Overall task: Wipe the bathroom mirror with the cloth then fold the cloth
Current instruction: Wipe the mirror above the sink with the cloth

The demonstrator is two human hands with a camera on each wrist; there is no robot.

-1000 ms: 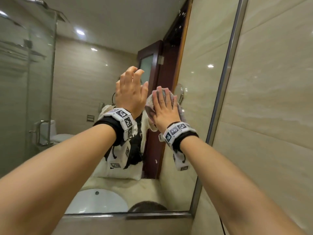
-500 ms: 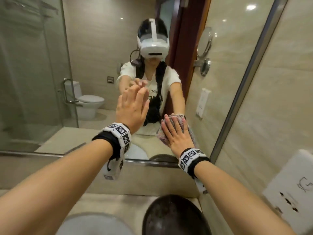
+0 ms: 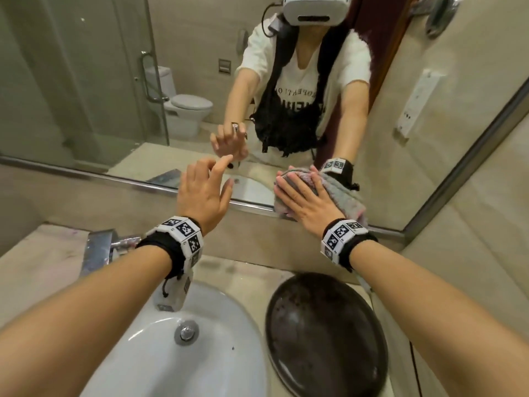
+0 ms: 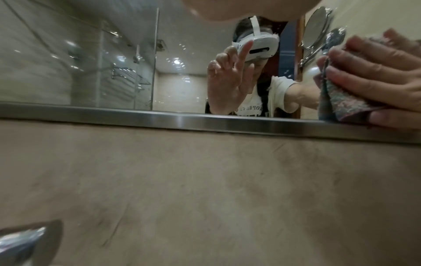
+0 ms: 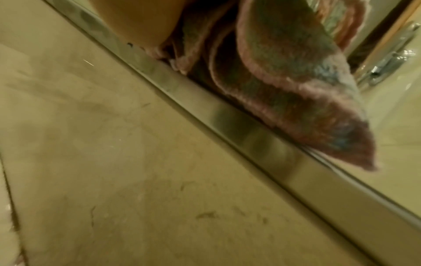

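Observation:
The bathroom mirror (image 3: pixel 114 81) fills the wall ahead, edged by a metal frame (image 3: pixel 160 187). A grey and pink cloth (image 3: pixel 345 196) lies bunched against the glass at the mirror's lower right, reaching down to the frame. My right hand (image 3: pixel 303 196) presses flat on it with fingers spread and straight. The left wrist view shows the same cloth (image 4: pixel 341 102) under those fingers (image 4: pixel 376 75). Seen from the right wrist, cloth (image 5: pixel 284 81) hangs over the frame (image 5: pixel 227 117). My left hand (image 3: pixel 206 184) hovers open before the glass, left of the cloth, holding nothing.
A white sink (image 3: pixel 137 353) with a chrome faucet (image 3: pixel 100 250) sits below my left arm. A dark round basin (image 3: pixel 323 339) stands under my right arm on the beige counter (image 3: pixel 34 270). A tiled wall (image 3: pixel 472 224) closes the right side.
My right hand has slid the cloth down the mirror from head height to the bottom frame. The left hand dropped alongside it, and my view tilted down to the sink.

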